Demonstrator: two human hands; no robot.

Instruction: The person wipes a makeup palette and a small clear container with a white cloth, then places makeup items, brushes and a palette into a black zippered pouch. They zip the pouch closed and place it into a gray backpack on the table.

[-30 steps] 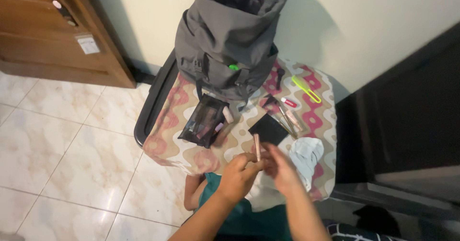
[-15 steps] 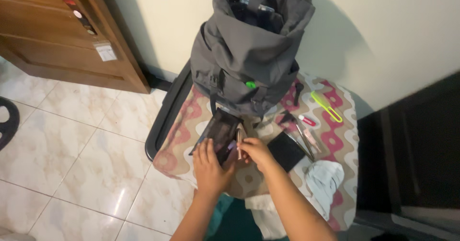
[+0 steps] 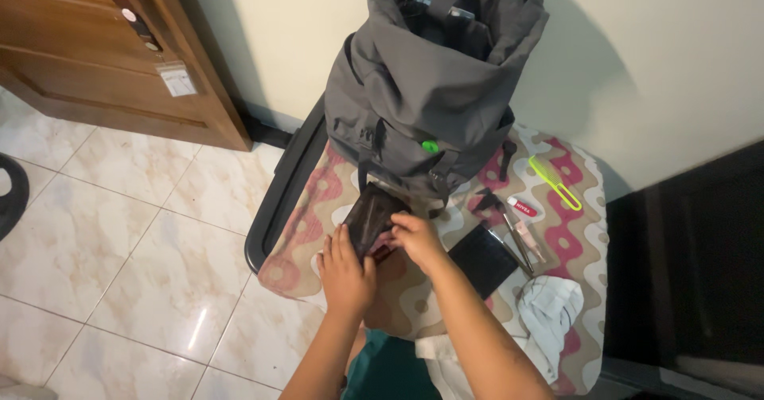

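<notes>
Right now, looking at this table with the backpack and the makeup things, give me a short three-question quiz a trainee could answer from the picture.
1. True or false: both hands are on the dark pouch in front of the grey backpack.
2. Which thing lies farthest toward the wall on the person's right side of the table? A) the white cloth B) the yellow-green comb C) the black flat case
3. Fill in: the backpack's top is ___ (open or closed).

Key
1. True: the left hand holds the pouch's near end, and the right hand rests at its opening.
2. B
3. Open
</notes>
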